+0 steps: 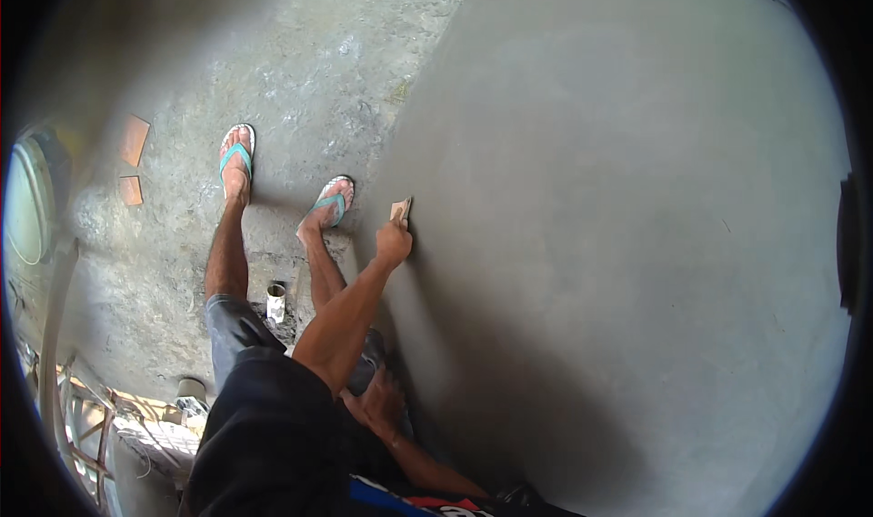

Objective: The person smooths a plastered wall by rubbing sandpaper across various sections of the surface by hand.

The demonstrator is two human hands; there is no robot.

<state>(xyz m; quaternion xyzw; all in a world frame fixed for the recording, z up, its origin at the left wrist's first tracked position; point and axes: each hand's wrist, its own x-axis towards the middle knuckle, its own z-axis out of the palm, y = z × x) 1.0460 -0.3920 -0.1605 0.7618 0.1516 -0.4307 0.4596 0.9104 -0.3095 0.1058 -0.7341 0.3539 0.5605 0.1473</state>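
Observation:
My left hand [394,242] is closed on a small flat tan piece [399,211] with a grey edge, one finger laid along it. The piece meets the smooth grey cement surface [582,180] near that surface's left border. What exactly it is I cannot make out. Lower down, in shade, my right hand [380,402] lies against my grey shorts [364,371] by the knee. Its fingers are too dim to tell how they are set.
To the left, two orange-brown tile pieces [135,141] lie on rough concrete [309,53]. My sandalled feet [236,158] stand there too. A spattered can [276,302] is beside my legs. A pale bucket [32,203] and wooden framework [91,435] line the far left.

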